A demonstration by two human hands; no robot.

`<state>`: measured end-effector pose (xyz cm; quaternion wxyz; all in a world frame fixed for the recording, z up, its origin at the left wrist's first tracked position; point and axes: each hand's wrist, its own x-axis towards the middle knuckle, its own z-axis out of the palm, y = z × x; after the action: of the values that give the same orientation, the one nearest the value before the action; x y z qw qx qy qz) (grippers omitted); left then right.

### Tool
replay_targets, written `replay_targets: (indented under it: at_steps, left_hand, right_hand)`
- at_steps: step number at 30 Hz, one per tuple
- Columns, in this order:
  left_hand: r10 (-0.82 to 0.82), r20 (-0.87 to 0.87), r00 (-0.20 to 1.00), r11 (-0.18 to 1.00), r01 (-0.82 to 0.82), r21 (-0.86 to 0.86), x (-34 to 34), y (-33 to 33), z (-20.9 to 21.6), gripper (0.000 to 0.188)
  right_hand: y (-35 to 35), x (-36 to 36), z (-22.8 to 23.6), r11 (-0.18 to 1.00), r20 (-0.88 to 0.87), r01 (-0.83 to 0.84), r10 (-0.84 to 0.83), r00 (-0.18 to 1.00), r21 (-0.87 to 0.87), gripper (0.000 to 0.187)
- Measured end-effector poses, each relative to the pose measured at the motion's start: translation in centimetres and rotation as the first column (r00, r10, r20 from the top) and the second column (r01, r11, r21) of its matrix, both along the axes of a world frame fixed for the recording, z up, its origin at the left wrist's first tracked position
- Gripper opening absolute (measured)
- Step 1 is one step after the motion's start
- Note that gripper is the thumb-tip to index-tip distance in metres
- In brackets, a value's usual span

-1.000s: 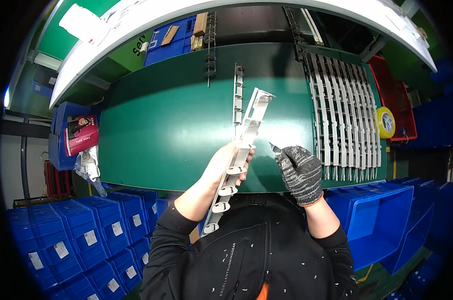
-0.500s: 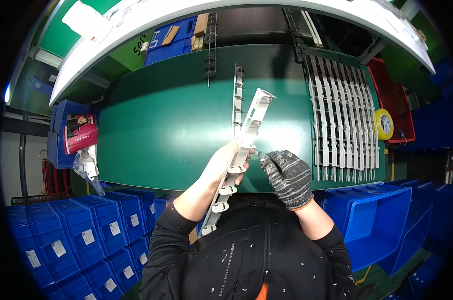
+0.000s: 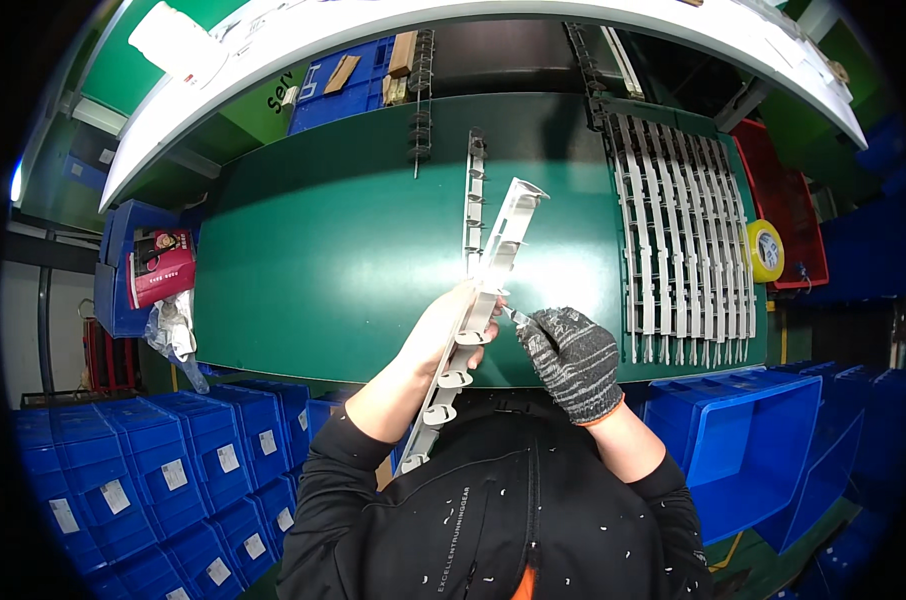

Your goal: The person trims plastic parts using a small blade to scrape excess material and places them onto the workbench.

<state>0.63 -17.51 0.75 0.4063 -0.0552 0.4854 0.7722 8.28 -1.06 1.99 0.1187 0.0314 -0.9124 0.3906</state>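
My bare left hand (image 3: 441, 328) is wrapped round the middle of a long pale strip (image 3: 511, 232) with several curved lugs along it. The strip is held at a slant, its upper end over the table and its lower end against my jacket. My right hand (image 3: 575, 365), in a dark grey knitted glove, is closed on a small thin metal tool (image 3: 516, 316). The tool's tip points at the strip's right edge, close to my left fingertips; whether it touches cannot be made out. Another lugged strip (image 3: 475, 190) lies on the table beyond my hands.
On the green table (image 3: 303, 270), several similar strips (image 3: 678, 240) lie side by side at the right, beside a yellow tape roll (image 3: 766, 251) and a red bin (image 3: 798, 225). Blue crates (image 3: 153, 470) stand at lower left; an open blue crate (image 3: 738, 440) stands at lower right.
My right hand has shifted slightly down and left, and more of the metal tool shows beside the strip. The left hand and strip have barely moved.
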Motion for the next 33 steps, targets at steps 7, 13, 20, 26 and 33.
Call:
replay_targets:
  at_steps: [7, 13, 20, 26, 33]
  left_hand:
    - [-0.039, 0.022, 0.999, 0.996, 0.038, 0.082, -0.8, -0.8, -0.8, 0.033]
    - [-0.044, -0.297, 0.954, 0.963, -0.039, -0.268, -0.4, -0.1, -0.1, 0.028]
    - [-0.030, -0.360, 0.932, 0.957, -0.078, -0.280, 0.3, 0.5, 0.1, 0.022]
    - [-0.120, -0.735, 0.668, 0.910, -0.221, -0.350, 0.3, 1.1, -2.1, 0.027]
    - [-0.045, -0.404, 0.914, 0.933, -0.106, -0.344, 0.4, 0.8, -2.4, 0.030]
  right_hand:
    - [1.3, 0.1, -0.2, 0.978, -0.020, 0.018, -0.022, 1.000, -0.209, 0.016]
    - [2.4, -1.0, 0.0, 0.947, 0.071, -0.023, 0.048, 0.996, -0.321, 0.022]
    - [1.9, -1.6, -0.5, 0.997, -0.093, 0.071, -0.069, 0.993, 0.014, 0.015]
    - [2.4, -1.0, -0.7, 0.908, -0.002, -0.256, 0.271, 0.963, -0.333, 0.009]
    - [3.6, -0.4, -1.1, 0.268, 0.452, 0.407, 0.134, 0.882, -0.873, 0.025]
